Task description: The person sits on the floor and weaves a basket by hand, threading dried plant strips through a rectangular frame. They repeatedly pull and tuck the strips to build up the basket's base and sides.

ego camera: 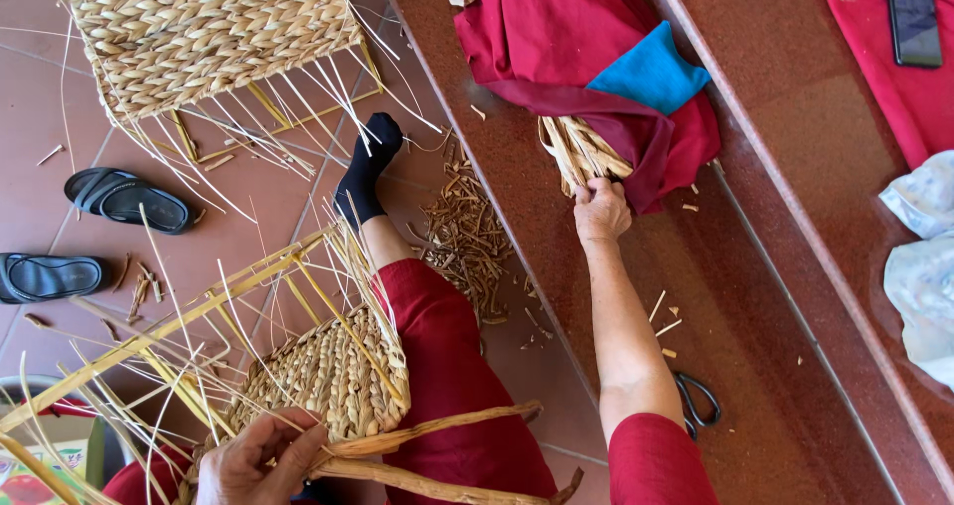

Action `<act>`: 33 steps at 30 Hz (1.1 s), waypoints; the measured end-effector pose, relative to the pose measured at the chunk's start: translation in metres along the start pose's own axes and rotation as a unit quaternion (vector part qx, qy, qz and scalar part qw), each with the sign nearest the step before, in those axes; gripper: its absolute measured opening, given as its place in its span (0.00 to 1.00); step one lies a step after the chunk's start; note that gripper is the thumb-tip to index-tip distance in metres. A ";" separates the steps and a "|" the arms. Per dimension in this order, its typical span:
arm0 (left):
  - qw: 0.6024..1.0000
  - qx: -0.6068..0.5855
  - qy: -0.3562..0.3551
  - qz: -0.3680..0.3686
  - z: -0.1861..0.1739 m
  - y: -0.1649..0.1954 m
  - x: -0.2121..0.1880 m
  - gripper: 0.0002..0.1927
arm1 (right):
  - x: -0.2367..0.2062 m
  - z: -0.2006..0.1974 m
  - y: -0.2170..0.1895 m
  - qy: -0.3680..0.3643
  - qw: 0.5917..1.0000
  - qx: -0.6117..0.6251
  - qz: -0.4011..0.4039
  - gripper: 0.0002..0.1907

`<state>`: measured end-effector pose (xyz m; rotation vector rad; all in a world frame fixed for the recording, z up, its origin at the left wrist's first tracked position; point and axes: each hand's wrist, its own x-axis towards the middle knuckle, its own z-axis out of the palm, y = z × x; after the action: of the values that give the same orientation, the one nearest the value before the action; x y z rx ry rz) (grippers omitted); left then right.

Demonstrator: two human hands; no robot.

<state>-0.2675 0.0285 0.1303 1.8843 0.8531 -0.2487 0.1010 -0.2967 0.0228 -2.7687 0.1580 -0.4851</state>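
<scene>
Right hand (pixel 600 210): fingers closing around fibre bundle (pixel 579 151) lying in red cloth (pixel 556 38) on step (pixel 765 386) | Left hand (pixel 256 458): pinching fibre strands (pixel 427 430) beside woven basket (pixel 328 376) on lap | Scissors (pixel 696 401) lying near elbow.

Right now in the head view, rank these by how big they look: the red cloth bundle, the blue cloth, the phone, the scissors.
1. red cloth bundle
2. blue cloth
3. phone and scissors: they look alike, and the arm partly hides the scissors, so no ranking.
</scene>
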 end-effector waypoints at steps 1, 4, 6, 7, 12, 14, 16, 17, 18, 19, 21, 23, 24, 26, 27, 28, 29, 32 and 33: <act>1.000 -0.021 0.003 -0.003 0.002 0.000 0.001 0.12 | 0.000 0.003 0.004 0.012 0.999 0.028 -0.009 0.10; 1.000 0.029 0.006 0.000 0.003 0.008 0.002 0.10 | -0.011 0.006 0.016 -0.046 0.975 0.216 0.035 0.09; 1.000 0.019 -0.001 -0.004 0.002 0.014 0.001 0.10 | -0.027 -0.003 0.025 -0.199 0.854 0.453 0.163 0.10; 1.000 0.014 -0.003 -0.003 0.002 0.018 0.001 0.10 | -0.038 -0.009 0.033 -0.235 0.839 0.463 0.164 0.08; 0.994 -0.019 -0.012 0.107 0.005 0.030 -0.001 0.08 | -0.109 -0.067 0.054 -0.216 0.883 0.413 -0.049 0.04; 0.988 -0.025 -0.015 0.150 0.006 0.034 -0.001 0.07 | -0.133 -0.097 0.050 -0.239 0.808 0.538 -0.031 0.05; 0.977 -0.042 -0.022 0.209 0.008 0.036 0.001 0.06 | -0.148 -0.130 0.044 -0.226 0.750 0.617 -0.075 0.05; 0.969 -0.056 -0.024 0.239 0.010 0.037 0.001 0.07 | -0.154 -0.146 0.040 -0.217 0.716 0.656 -0.101 0.06; 0.975 -0.053 -0.036 0.214 0.011 0.037 0.001 0.07 | -0.156 -0.160 0.035 -0.211 0.679 0.692 -0.127 0.08; 0.979 -0.052 -0.046 0.189 0.014 0.038 0.002 0.06 | -0.155 -0.173 0.029 -0.195 0.667 0.701 -0.161 0.08; 0.979 -0.045 -0.041 0.197 0.019 0.036 0.001 0.06 | -0.156 -0.194 0.016 -0.176 0.664 0.697 -0.206 0.09; 0.968 -0.045 -0.015 0.246 0.024 0.034 -0.001 0.07 | -0.155 -0.206 0.000 -0.170 0.684 0.670 -0.235 0.11; 0.961 -0.044 -0.004 0.273 0.026 0.032 -0.002 0.07 | -0.157 -0.205 -0.011 -0.190 0.678 0.674 -0.225 0.09; 0.932 -0.019 0.035 0.361 0.031 0.029 -0.006 0.06 | -0.164 -0.201 -0.031 -0.226 0.669 0.678 -0.202 0.08; 0.913 -0.005 0.054 0.404 0.034 0.028 -0.008 0.06 | -0.168 -0.196 -0.042 -0.253 0.701 0.634 -0.207 0.06; 0.906 0.010 0.076 0.417 0.037 0.026 -0.011 0.06 | -0.173 -0.192 -0.052 -0.278 0.731 0.587 -0.210 0.07; 0.898 0.025 0.097 0.428 0.040 0.025 -0.015 0.06 | -0.181 -0.189 -0.061 -0.302 0.729 0.575 -0.218 0.07; 0.869 0.069 0.142 0.468 0.045 0.020 -0.027 0.05 | -0.204 -0.186 -0.084 -0.311 0.756 0.500 -0.286 0.12; 0.858 0.083 0.152 0.484 0.045 0.019 -0.031 0.05 | -0.209 -0.186 -0.090 -0.302 0.770 0.466 -0.315 0.14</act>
<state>-0.2685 -0.0291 0.1389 2.3103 -0.0162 0.6316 -0.1547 -0.2330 0.1535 -1.7586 -0.9289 0.2020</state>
